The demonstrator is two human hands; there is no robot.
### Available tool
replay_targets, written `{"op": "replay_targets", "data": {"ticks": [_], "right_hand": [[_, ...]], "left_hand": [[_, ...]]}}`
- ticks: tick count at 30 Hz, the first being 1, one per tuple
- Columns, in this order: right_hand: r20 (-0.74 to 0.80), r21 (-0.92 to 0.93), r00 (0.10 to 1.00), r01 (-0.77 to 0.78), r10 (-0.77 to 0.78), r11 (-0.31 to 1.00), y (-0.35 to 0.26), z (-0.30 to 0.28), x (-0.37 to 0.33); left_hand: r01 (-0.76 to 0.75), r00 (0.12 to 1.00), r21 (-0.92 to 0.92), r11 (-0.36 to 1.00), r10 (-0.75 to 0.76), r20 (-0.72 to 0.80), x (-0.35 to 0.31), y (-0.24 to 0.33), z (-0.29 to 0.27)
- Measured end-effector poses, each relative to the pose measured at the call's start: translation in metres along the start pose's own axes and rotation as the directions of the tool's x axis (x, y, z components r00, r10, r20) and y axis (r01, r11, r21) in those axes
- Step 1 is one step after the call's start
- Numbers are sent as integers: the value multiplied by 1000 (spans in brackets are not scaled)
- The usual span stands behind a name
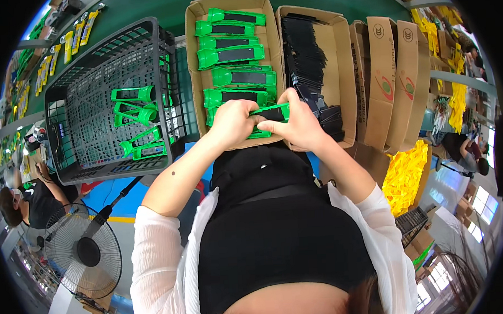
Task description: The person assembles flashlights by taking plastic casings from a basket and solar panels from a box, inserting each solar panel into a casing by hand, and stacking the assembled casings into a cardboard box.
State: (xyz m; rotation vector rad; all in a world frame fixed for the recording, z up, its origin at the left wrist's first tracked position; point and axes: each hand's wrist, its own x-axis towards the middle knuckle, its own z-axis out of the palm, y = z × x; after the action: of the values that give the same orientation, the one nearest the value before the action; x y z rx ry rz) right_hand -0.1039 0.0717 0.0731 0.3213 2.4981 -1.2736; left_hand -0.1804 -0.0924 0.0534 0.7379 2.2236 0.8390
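My left hand [232, 123] and my right hand [294, 122] both grip one green plastic part with a black panel [272, 113], held over the near edge of two cardboard boxes. The left box [191, 59] holds several more green parts with black panels [234, 53] laid in rows. The right box [342, 71] holds a heap of thin black strips [303, 55]. My thumbs press on the black panel of the held part.
A black plastic crate [93, 68] at the left holds a few green parts [135, 114]. Flattened cardboard boxes [393, 80] stand at the right, a yellow heap [404, 176] below them. A standing fan [83, 251] and another person [26, 201] are at lower left.
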Motion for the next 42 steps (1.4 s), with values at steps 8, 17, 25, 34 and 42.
{"op": "replay_targets", "data": {"ticks": [8, 17, 25, 34, 42], "right_hand": [[72, 946, 993, -39, -92, 323, 30, -31, 33], [-150, 395, 910, -304, 387, 867, 131, -5, 9], [-386, -321, 913, -264, 129, 909, 152, 18, 7], [-416, -382, 904, -267, 93, 885, 150, 11, 11], [-506, -310, 860, -256, 69, 916, 137, -14, 20]], "left_hand": [[70, 991, -995, 76, 110, 78, 15, -20, -1], [298, 781, -724, -622, 595, -189, 27, -14, 10], [-250, 884, 491, 835, 403, -236, 61, -57, 2], [395, 560, 343, 852, 73, -825, 16, -179, -126], [542, 672, 268, 797, -219, -707, -26, -227, -109]]}}
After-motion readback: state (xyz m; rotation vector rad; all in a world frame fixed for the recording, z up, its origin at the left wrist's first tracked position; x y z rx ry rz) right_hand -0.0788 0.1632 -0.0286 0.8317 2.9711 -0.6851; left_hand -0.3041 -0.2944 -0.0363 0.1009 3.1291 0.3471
